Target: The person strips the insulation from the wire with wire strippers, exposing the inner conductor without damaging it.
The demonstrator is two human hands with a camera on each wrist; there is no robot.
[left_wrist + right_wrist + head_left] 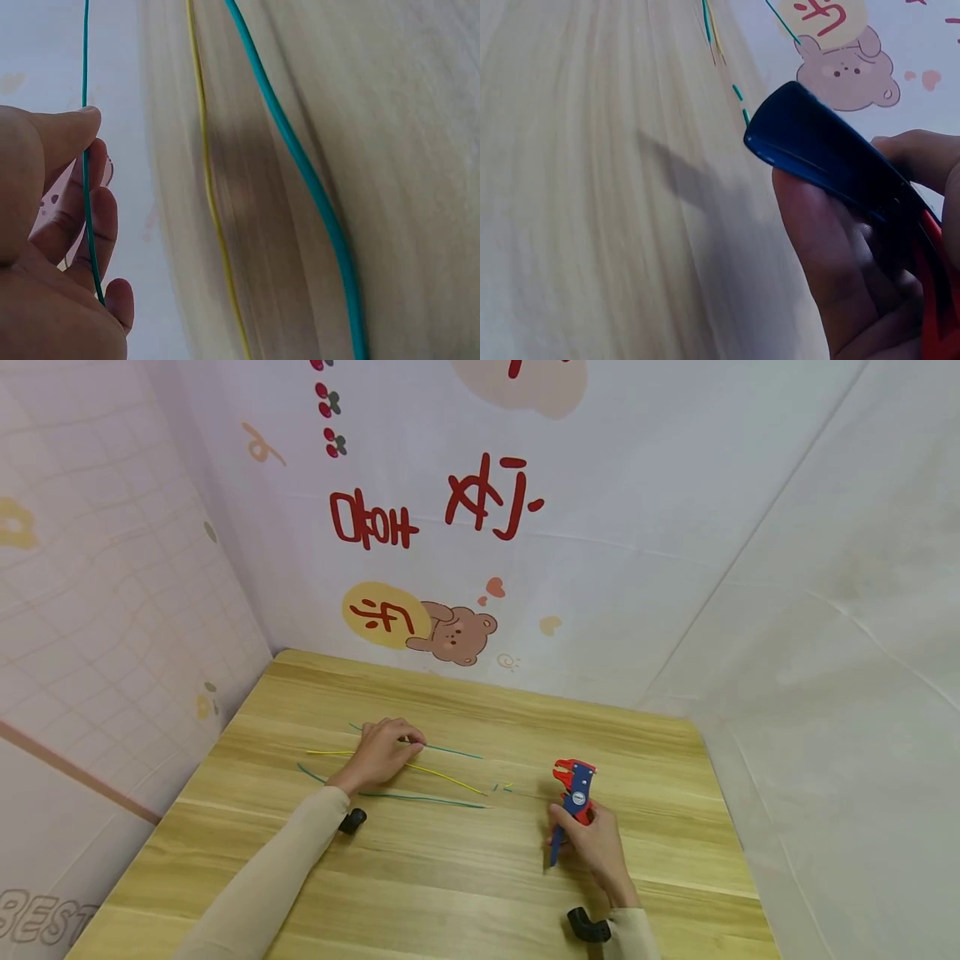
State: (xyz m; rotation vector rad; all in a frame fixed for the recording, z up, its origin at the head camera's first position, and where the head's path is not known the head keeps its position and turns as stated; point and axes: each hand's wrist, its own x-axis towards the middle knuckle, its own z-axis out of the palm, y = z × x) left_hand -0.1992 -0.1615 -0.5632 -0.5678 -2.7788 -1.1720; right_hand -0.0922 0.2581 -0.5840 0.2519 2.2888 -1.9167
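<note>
Between thumb and fingers my left hand [386, 749] pinches a thin green wire [453, 752], seen running past the fingers in the left wrist view [87, 187]. Below that hand lie a yellow wire [450, 776] and a second green wire [435, 799], their right ends stripped to bare strands. My right hand [596, 843] grips a blue and red wire stripper [577, 785] by its handles, with the red jaws pointing away from me. In the right wrist view, one blue handle [825, 146] rests against the fingers.
Small cut bits of green and yellow insulation [508, 788] lie on the wooden table [450, 885] between the hands. White printed cloth walls [615, 568] stand behind and at both sides. Black wrist mounts [588, 927] sit on both forearms.
</note>
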